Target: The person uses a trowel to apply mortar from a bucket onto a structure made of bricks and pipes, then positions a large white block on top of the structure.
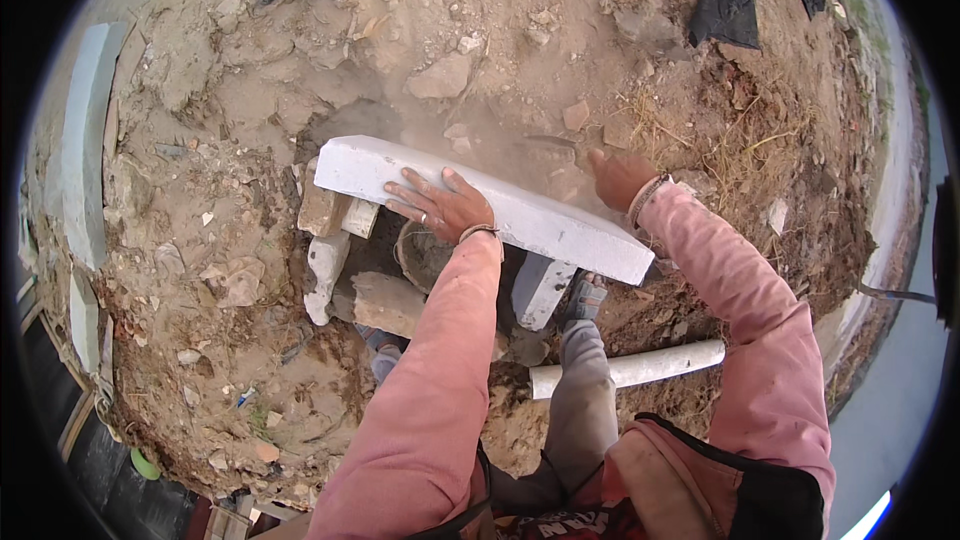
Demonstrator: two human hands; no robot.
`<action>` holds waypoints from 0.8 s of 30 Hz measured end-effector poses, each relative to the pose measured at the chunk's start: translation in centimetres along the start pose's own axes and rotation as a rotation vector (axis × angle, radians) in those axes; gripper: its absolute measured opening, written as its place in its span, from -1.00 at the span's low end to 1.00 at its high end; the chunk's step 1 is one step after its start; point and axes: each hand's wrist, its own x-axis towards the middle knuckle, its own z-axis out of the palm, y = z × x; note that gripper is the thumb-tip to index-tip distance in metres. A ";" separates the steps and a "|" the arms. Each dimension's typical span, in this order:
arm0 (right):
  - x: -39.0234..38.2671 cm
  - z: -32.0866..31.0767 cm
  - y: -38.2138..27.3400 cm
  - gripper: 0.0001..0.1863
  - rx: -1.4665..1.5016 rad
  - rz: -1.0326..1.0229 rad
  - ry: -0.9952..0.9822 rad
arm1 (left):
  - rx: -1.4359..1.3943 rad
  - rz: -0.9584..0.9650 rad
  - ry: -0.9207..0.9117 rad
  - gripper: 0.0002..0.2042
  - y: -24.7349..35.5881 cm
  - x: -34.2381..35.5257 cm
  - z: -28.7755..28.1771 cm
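A long pale kerb-like block lies across rough supports in front of me, slanting down to the right. My left hand rests flat on its near top edge, fingers spread. Beyond the block's right part, my right hand is closed; whatever it grips is hidden or smeared. A dark, thin, curved shape shows left of that hand, and I cannot tell whether it is joined to it. Dust hangs over the far side of the block. Under the block stand a grey-white block piece and broken stones.
A rounded rim shows beneath the block. Near my feet lies a white, slightly curved bar. Long grey slabs lie at the left. Black sheeting, dry straw and loose rubble cover the uneven dirt.
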 end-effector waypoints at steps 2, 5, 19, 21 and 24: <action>0.8 -3.5 -2.7 -0.72 0.058 0.047 -0.063 | 0.016 -0.007 -0.023 -0.38 -0.4 0.2 -0.5; 0.0 0.5 -1.1 -0.70 -0.092 0.077 -0.135 | -0.056 -0.007 0.004 -0.38 0.2 -0.5 0.0; -6.0 3.7 1.5 -0.51 -0.018 0.190 -0.331 | -0.015 -0.001 0.002 -0.36 0.0 -0.6 0.6; -7.3 3.1 2.2 -0.46 0.019 0.199 -0.359 | 0.036 -0.002 0.012 -0.36 -1.0 -0.4 0.5; -7.3 0.3 1.8 -0.51 -0.063 0.193 -0.371 | 0.054 -0.007 0.023 -0.36 -0.8 1.2 -0.3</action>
